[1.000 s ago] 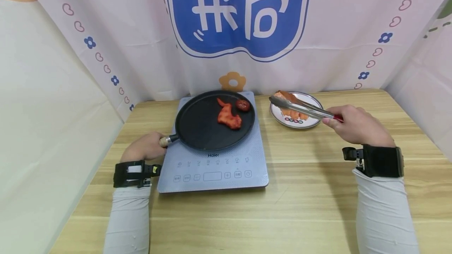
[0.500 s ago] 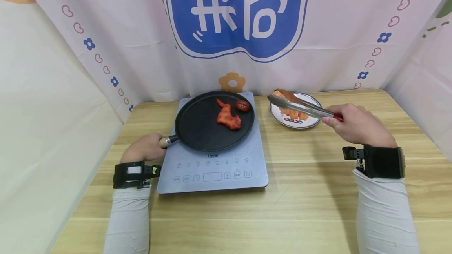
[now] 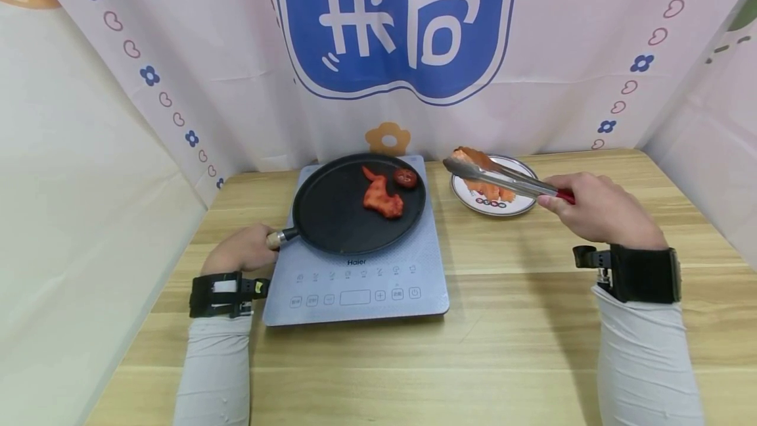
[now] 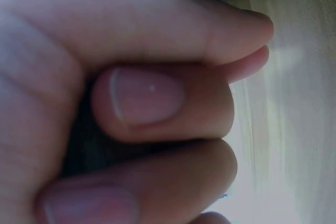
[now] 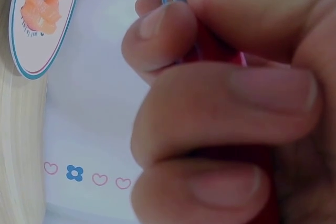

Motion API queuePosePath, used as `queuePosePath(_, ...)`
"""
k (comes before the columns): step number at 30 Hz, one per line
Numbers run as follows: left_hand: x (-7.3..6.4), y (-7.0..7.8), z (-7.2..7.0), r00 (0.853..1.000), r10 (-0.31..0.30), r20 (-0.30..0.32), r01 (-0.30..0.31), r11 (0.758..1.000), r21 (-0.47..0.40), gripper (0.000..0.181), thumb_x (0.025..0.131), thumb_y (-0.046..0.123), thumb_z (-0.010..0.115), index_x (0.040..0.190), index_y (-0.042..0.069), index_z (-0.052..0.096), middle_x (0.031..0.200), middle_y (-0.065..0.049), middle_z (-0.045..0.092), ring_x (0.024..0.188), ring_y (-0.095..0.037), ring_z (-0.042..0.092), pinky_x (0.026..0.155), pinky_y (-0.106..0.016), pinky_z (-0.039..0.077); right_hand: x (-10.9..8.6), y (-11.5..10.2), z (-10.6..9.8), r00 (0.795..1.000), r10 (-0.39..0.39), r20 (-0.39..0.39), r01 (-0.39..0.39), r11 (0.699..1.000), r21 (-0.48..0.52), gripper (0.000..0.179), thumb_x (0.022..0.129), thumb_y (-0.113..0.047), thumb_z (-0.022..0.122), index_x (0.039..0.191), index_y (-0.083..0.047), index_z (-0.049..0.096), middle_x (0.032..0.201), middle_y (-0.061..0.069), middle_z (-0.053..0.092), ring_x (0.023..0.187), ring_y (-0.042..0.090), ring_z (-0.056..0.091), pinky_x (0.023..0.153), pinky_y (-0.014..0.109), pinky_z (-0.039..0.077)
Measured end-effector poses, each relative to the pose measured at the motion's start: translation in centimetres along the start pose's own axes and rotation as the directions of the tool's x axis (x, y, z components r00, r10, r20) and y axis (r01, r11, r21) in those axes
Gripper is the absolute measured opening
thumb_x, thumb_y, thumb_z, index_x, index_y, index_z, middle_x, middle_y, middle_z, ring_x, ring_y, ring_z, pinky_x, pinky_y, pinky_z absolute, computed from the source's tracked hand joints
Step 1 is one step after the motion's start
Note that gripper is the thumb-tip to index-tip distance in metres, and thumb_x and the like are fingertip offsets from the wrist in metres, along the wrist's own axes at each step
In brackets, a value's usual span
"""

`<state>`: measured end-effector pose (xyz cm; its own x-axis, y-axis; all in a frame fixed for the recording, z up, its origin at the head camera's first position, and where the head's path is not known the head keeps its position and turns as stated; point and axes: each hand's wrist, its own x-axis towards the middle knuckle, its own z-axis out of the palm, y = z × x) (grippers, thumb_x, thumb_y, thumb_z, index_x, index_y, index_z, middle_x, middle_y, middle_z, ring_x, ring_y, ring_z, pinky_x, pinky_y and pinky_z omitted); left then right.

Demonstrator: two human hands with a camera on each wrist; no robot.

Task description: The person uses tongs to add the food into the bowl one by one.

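In the head view my left hand (image 3: 244, 248) holds the wooden-ended handle (image 3: 274, 240) of a round black flat pan (image 3: 331, 209). Its curled fingers fill the left wrist view. On the pan lie a reddish chicken wing (image 3: 383, 197) and a round red slice (image 3: 405, 178), which looks like tomato. My right hand (image 3: 600, 209) grips metal tongs (image 3: 511, 183) by their red handle, fingers wrapped round it in the right wrist view. An orange piece (image 3: 462, 156), like salmon, shows between the tongs' tips, over the left rim of a white plate (image 3: 517, 208). More salmon-like pieces (image 3: 491, 191) lie on that plate.
Under the pan is a grey-blue Haier induction cooker (image 3: 361, 311) with touch buttons along its front. Both stand on a wooden table (image 3: 367, 380). Behind hangs a white printed curtain (image 3: 236, 110) with a blue emblem, close to the pan and plate.
The tongs' tips have shifted slightly left with the orange piece, towards the cooker. My left hand, the pan and the food on it stay in place.
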<state>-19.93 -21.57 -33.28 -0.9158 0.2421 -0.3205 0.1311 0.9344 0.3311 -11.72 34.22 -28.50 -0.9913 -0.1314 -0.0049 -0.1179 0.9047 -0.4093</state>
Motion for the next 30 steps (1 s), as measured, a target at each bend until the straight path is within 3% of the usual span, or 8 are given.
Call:
queuePosePath(17, 0.0, 0.0, 0.0, 1.0, 0.008, -0.006, -0.008, 1.0, 0.013, 0.017, 0.089, 0.009, 0.058, 0.074, 0.014, 0.052, 0.068, 0.0, 0.049, 0.062, -0.019, 0.05, 0.058, -0.032, 0.041, -0.3, -1.1, -0.4, 0.999, -0.047, -0.02, 0.047, 0.999, -0.025, 0.032, 0.106, -0.032, 0.062, 0.128, -0.01, 0.069, 0.072, 0.001, 0.044, 0.068, 0.019, 0.046, 0.06, 0.035, 0.033)
queuePosePath(30, -0.3, 0.3, 0.0, 1.0, 0.017, -0.007, -0.017, 1.0, 0.002, 0.016, 0.089, 0.01, 0.059, 0.075, 0.014, 0.053, 0.069, 0.0, 0.051, 0.063, -0.018, 0.052, 0.057, -0.032, 0.042, -0.9, -2.1, -0.7, 0.999, -0.035, -0.031, 0.035, 0.999, -0.02, 0.027, 0.104, -0.028, 0.064, 0.127, -0.014, 0.069, 0.072, 0.003, 0.046, 0.066, 0.021, 0.047, 0.058, 0.034, 0.034)
